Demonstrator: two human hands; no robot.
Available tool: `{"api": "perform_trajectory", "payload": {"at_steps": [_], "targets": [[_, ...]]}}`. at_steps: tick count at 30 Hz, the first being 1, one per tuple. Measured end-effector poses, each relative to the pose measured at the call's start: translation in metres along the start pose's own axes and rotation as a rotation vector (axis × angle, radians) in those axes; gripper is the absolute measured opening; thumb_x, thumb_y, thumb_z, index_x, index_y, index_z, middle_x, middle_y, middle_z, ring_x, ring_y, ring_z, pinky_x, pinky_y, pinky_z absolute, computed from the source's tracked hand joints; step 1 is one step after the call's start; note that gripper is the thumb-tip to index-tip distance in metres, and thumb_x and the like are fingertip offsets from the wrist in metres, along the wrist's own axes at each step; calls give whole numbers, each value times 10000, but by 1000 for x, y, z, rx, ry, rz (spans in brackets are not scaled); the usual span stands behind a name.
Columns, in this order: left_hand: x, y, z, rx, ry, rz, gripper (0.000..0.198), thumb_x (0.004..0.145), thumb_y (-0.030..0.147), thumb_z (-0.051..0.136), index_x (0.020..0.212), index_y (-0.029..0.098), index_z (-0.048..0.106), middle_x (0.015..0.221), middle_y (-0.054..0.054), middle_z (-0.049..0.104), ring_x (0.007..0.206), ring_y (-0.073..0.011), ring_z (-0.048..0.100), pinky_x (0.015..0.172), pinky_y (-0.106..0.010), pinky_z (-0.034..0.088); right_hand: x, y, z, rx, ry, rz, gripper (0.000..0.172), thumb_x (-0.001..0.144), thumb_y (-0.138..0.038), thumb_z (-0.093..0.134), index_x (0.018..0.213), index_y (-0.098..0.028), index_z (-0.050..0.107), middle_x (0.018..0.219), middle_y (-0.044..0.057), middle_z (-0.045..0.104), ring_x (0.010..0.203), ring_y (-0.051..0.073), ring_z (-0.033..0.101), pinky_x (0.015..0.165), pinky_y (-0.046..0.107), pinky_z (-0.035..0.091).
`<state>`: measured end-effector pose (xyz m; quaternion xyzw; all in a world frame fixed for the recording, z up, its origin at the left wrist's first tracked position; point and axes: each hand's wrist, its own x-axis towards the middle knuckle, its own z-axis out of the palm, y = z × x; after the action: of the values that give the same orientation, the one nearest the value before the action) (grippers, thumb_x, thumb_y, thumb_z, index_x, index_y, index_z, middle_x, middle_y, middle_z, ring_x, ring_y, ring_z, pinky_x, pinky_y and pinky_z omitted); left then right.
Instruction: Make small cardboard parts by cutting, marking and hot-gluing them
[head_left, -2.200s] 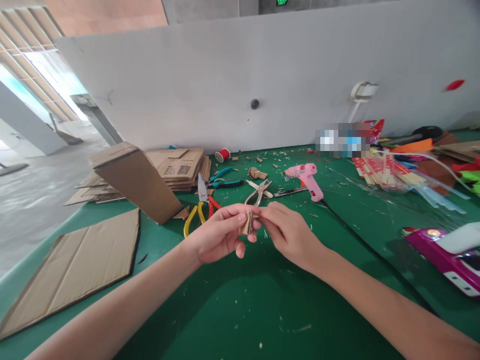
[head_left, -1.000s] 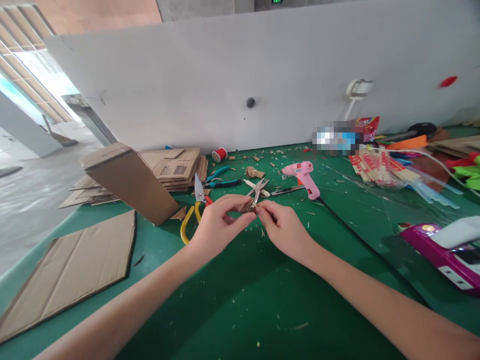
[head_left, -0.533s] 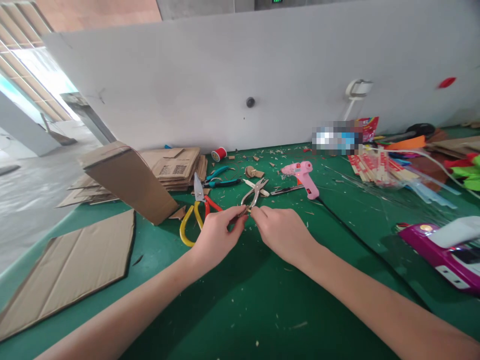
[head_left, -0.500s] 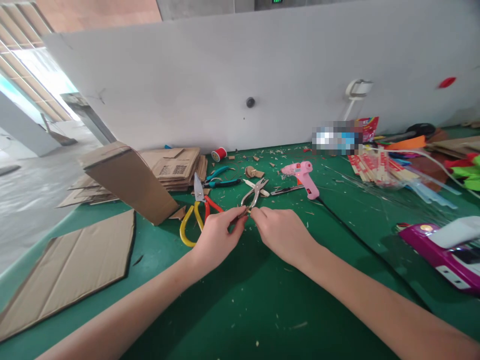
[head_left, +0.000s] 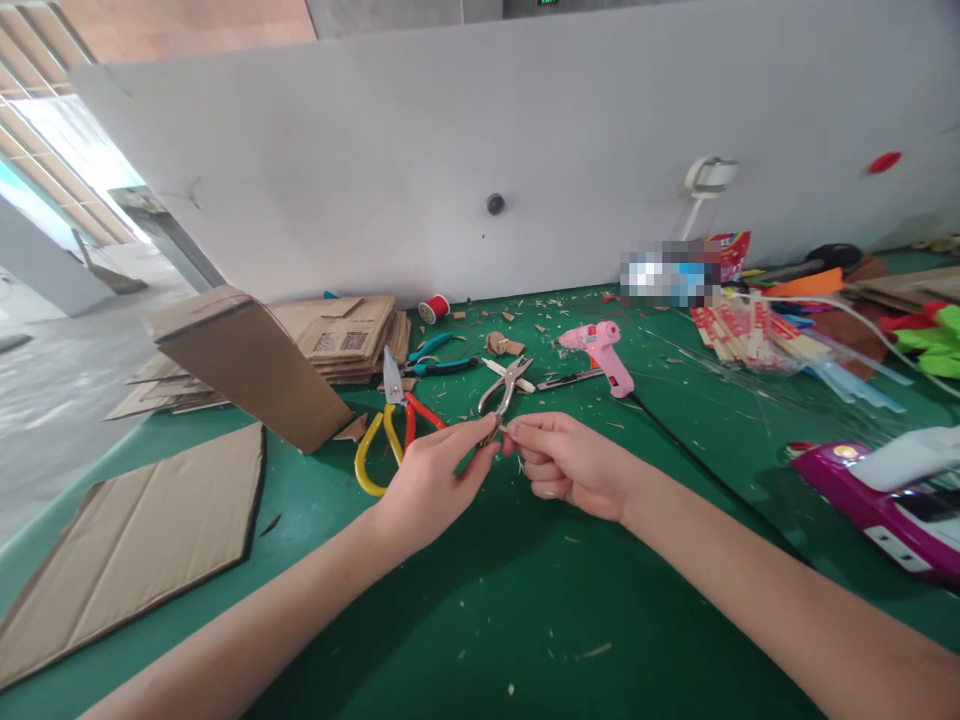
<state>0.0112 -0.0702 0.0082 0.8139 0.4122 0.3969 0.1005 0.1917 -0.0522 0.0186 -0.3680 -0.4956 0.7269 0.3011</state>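
Observation:
Near the middle of the table my left hand [head_left: 439, 480] is closed in a pinch around something small and dark, mostly hidden by the fingers. Close beside its fingertips, my right hand [head_left: 566, 460] pinches a thin yellowish piece [head_left: 504, 429], too small to name; its other fingers are curled in. Just beyond the fingertips is a silver plier-like tool [head_left: 508, 383] with its jaws pointing away. Scissors [head_left: 393, 420] with yellow and red handles lie left of my left hand, partly covered by it. Blue-handled pliers [head_left: 442, 362] rest behind them.
A pink glue gun [head_left: 600, 350] with a black cord and a utility knife [head_left: 570, 380] lie behind my right hand. At left are a leaning cardboard box [head_left: 255, 370], a flat cardboard sheet [head_left: 142, 540] and stacked cardboard [head_left: 352, 340]. A purple iron [head_left: 862, 500] stands at right.
My right hand has turned so its curled fingers show, and the yellowish piece is now visible at its fingertips. My left hand keeps its pinch, nearly in place. The view shifted slightly.

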Motion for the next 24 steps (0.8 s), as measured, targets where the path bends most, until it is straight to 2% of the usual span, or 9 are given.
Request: {"api": "perform_trajectory", "payload": {"at_steps": [2, 6, 9, 13, 19, 24], "targets": [[8, 5, -10, -54, -29, -18, 278, 844, 248, 568, 1088, 148, 657, 1000, -94, 722, 881, -196, 677, 810, -301, 535, 0, 0, -4, -24, -8, -92, 244, 904, -346, 460, 721, -191, 508, 502, -112, 194, 422, 62, 115, 404, 208, 126], [23, 12, -27, -291, -79, -198, 242, 869, 274, 540, 1023, 163, 690, 980, -73, 724, 895, -194, 668, 801, -313, 545, 0, 1, -8, -382, 71, -388, 257, 913, -391, 459, 818, -187, 582, 568, -72, 317, 501, 82, 296, 478, 218, 259], [25, 13, -30, -433, -57, -221, 187, 818, 250, 621, 963, 173, 710, 1044, -68, 703, 986, -203, 644, 867, -327, 534, -2, 1, -5, -641, 97, -550, 247, 941, -325, 402, 854, -189, 589, 635, -37, 438, 577, 106, 393, 545, 237, 327], [22, 17, -30, -511, -25, -222, 141, 788, 210, 651, 903, 193, 729, 1005, -56, 711, 935, -192, 658, 831, -322, 557, -7, 3, 4, -852, 232, -750, 241, 956, -250, 365, 849, -195, 574, 759, 13, 566, 670, 132, 488, 621, 257, 381], [23, 27, -31, -554, 8, -241, 94, 755, 168, 665, 820, 182, 732, 896, -48, 723, 816, -165, 669, 710, -272, 574, -11, 3, 7, -1210, 393, -1024, 232, 944, -168, 364, 858, -179, 579, 689, 36, 553, 644, 160, 450, 595, 283, 367], [22, 30, -28, -556, 24, -280, 81, 759, 176, 656, 811, 168, 717, 886, -51, 721, 805, -163, 663, 712, -271, 564, -12, 2, 4, -1435, 463, -1062, 266, 933, -133, 350, 853, -172, 600, 642, 41, 535, 610, 166, 404, 570, 300, 326]]}}
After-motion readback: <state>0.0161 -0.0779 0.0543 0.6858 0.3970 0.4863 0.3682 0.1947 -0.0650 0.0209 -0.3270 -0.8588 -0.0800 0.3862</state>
